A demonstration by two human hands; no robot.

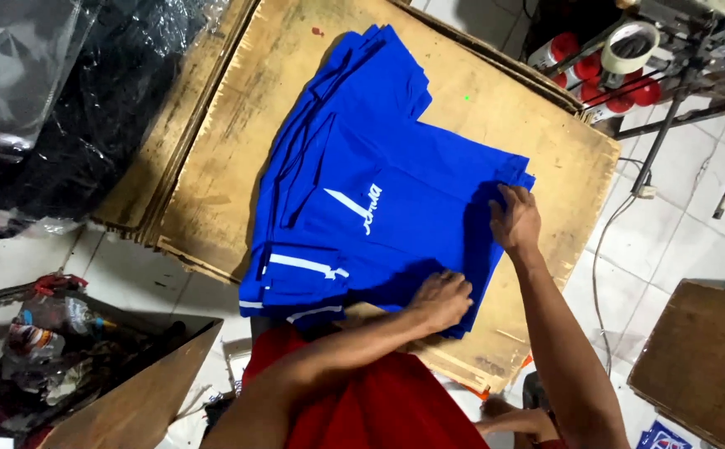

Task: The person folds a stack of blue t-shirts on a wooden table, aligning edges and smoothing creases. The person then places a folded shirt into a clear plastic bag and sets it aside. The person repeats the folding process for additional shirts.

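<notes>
Red cloth (379, 407) on the person's body fills the bottom of the view, with both forearms reaching forward over it. Just beyond, the left hand (441, 299) rests palm down on the near edge of a stack of blue shirts (379, 175), its fingers curled loosely and pressing the cloth rather than pinching it. Farther on, the right hand (514, 218) lies on the shirts' right edge, fingers spread narrowly and flat, tips tucked at a fold; whether they grip a layer I cannot tell. The shirts lie piled on a worn wooden board (545, 150), white stripes and a white print showing on top. Judging by the neat pile, most of the stacking looks done, and the top piece is being smoothed or squared. Beyond the board stand red-capped cans (583, 66) and a roll of tape (628, 46) on a metal rack.
</notes>
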